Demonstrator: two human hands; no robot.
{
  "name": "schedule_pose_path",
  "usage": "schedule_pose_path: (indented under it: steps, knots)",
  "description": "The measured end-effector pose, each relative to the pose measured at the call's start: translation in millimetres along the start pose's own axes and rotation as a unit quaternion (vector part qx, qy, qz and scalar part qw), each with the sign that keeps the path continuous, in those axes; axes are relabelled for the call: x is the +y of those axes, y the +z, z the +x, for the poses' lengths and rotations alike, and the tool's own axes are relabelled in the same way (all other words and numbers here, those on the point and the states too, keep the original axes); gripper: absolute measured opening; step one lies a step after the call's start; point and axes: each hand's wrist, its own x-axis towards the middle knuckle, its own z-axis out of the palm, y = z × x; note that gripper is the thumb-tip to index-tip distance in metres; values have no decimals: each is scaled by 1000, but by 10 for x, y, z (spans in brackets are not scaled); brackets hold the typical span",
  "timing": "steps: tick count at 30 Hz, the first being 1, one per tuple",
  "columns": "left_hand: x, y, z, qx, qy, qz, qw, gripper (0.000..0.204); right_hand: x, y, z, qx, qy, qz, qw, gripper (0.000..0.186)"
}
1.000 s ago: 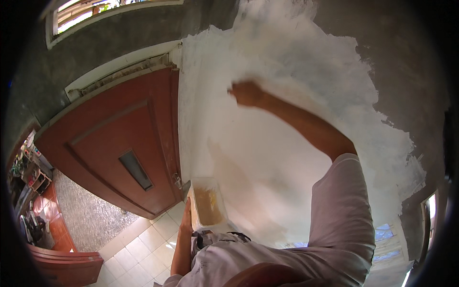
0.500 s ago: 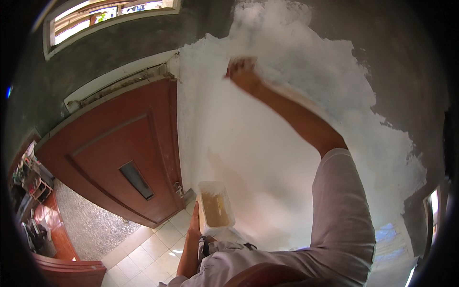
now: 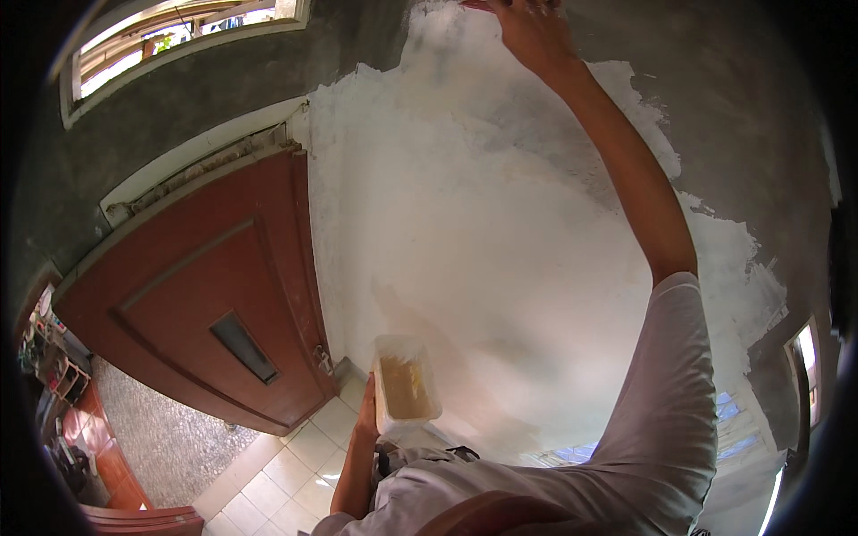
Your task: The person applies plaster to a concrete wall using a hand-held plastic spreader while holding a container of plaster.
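Note:
My right hand [image 3: 538, 36] is raised to the top edge of the picture, in front of the upper part of a wall coated in white [image 3: 429, 214]. Its fingers are closed on a red tool [image 3: 478, 4], mostly cut off by the frame, so its kind does not show. Down by my waist, my left hand [image 3: 368, 413] grips the side of a whitish rectangular plastic tub [image 3: 433, 402]. Inside the tub lies a beige, pasty material [image 3: 399, 389] with a yellowish patch.
A reddish-brown door [image 3: 206, 286] with a narrow dark panel stands ajar at left, a window [image 3: 179, 40] above it. Bare dark grey wall [image 3: 733, 116] borders the white coat. Below are pale floor tiles [image 3: 281, 469]; another narrow window [image 3: 809, 366] is at right.
My right hand has moved up and to the right with the red tool, my arm stretching higher. The view has shifted slightly; my left hand still holds the tub.

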Motion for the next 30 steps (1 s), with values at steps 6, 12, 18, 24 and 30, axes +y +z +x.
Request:
schedule_pose_path:
  steps: [6,12,18,24,30]
  knots:
    - [-1,255,324,-58,8,28,998,67,-1232,319,-1265,-50,-100,-109,988,52]
    - [30,-7,97,-18,-3,-13,1000,66,-2282,-78,-2558,-432,-243,221,840,36]
    - [149,-47,-178,56,67,-21,996,62,-1295,94,-660,-247,-46,232,940,52]
    - [130,-97,164,21,71,-15,997,63,-715,703,-524,-6,-114,-61,992,41]
    - [150,16,197,26,76,-1,997,64,-2536,787,-3068,-145,-156,87,973,66]
